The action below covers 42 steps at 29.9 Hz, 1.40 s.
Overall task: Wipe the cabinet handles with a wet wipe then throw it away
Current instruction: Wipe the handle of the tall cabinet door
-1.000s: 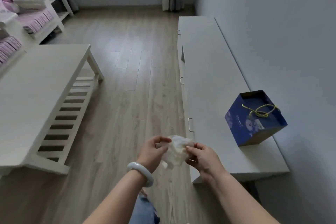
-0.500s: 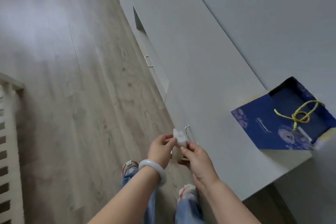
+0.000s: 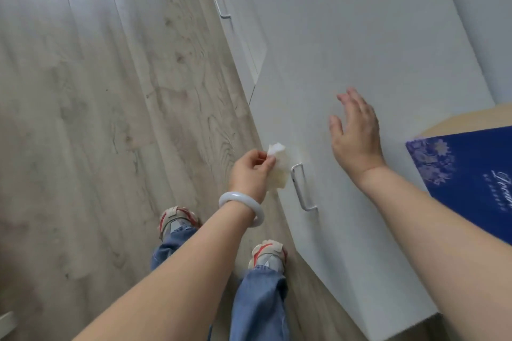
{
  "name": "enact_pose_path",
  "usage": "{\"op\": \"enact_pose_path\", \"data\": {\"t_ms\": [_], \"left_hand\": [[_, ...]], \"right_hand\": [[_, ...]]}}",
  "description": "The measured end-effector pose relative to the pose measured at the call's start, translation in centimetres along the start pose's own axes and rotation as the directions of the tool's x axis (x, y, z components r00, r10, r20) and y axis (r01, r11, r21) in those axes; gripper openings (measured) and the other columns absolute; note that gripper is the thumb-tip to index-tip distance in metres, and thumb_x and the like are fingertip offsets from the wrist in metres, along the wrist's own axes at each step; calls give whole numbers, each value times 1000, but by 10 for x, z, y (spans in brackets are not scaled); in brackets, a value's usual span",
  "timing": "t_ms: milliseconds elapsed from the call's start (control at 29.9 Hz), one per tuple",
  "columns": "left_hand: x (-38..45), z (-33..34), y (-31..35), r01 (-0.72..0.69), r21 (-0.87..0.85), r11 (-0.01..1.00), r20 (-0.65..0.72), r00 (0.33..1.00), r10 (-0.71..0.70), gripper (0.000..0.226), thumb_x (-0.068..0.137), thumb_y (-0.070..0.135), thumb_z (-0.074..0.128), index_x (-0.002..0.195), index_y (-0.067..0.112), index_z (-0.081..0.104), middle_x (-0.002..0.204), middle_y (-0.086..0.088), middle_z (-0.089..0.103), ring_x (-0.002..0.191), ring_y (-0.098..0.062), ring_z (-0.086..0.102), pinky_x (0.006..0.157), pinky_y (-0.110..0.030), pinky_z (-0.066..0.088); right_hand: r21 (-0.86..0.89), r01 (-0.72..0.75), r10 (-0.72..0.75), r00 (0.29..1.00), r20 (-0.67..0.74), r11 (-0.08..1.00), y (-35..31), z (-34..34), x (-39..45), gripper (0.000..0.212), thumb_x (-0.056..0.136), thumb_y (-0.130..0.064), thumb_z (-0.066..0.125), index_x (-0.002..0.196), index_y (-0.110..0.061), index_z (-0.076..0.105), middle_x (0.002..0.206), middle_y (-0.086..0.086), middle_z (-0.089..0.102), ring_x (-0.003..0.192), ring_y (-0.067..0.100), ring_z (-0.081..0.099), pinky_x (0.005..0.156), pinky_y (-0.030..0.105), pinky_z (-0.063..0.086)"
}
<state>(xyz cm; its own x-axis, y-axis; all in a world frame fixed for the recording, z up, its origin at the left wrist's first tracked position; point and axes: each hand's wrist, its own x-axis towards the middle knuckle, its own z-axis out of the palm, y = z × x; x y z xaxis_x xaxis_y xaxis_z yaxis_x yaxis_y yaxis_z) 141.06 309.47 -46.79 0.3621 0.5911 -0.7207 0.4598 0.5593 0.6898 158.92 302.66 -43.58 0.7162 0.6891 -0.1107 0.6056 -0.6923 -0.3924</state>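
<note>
My left hand (image 3: pixel 250 171), with a white bangle on the wrist, is shut on a crumpled white wet wipe (image 3: pixel 278 167). The wipe hangs just left of the nearest metal cabinet handle (image 3: pixel 300 187), close to its upper end; whether they touch I cannot tell. My right hand (image 3: pixel 356 133) is open, fingers spread, hovering over the white cabinet top (image 3: pixel 346 36). A second handle (image 3: pixel 221 3) sits farther along the cabinet front.
A dark blue paper gift bag (image 3: pixel 471 177) stands on the cabinet top at the right edge. One cabinet door (image 3: pixel 250 55) between the handles is slightly ajar. Wooden floor (image 3: pixel 97 119) lies to the left, and my shoes (image 3: pixel 267 253) stand close to the cabinet.
My right hand let go of the wipe and moved up over the cabinet top. My left hand carried the wipe down beside the near handle. The view has tilted downward and closer.
</note>
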Motion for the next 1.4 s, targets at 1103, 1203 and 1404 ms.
{"op": "enact_pose_path", "data": {"t_ms": [1103, 1203, 1404], "left_hand": [[-10, 84, -63, 70, 211, 975, -146, 989, -39, 31, 92, 26, 53, 66, 9, 49, 57, -1, 44, 62, -22, 40, 56, -33, 29], [6, 80, -50, 8, 360, 933, -125, 991, 39, 29, 92, 24, 51, 70, 5, 54, 71, -17, 59, 69, -31, 48, 58, -32, 26], [14, 79, -49, -83, 421, 903, -139, 978, 154, 33, 94, 30, 51, 77, 3, 56, 77, -17, 63, 70, -33, 51, 59, -33, 26]], "right_hand": [[-290, 117, -173, 970, -174, 950, 21, 61, 3, 59, 89, -26, 36, 146, -11, 34, 156, 9, 26, 144, 24, 23, 118, 40, 16], [-286, 114, -169, 970, -175, 951, 19, 60, 2, 59, 89, -26, 36, 146, -11, 35, 156, 9, 26, 144, 25, 23, 118, 41, 16], [-282, 122, -177, 967, -180, 952, 21, 59, 2, 59, 88, -27, 36, 145, -10, 36, 156, 9, 27, 144, 25, 24, 118, 41, 16]]}}
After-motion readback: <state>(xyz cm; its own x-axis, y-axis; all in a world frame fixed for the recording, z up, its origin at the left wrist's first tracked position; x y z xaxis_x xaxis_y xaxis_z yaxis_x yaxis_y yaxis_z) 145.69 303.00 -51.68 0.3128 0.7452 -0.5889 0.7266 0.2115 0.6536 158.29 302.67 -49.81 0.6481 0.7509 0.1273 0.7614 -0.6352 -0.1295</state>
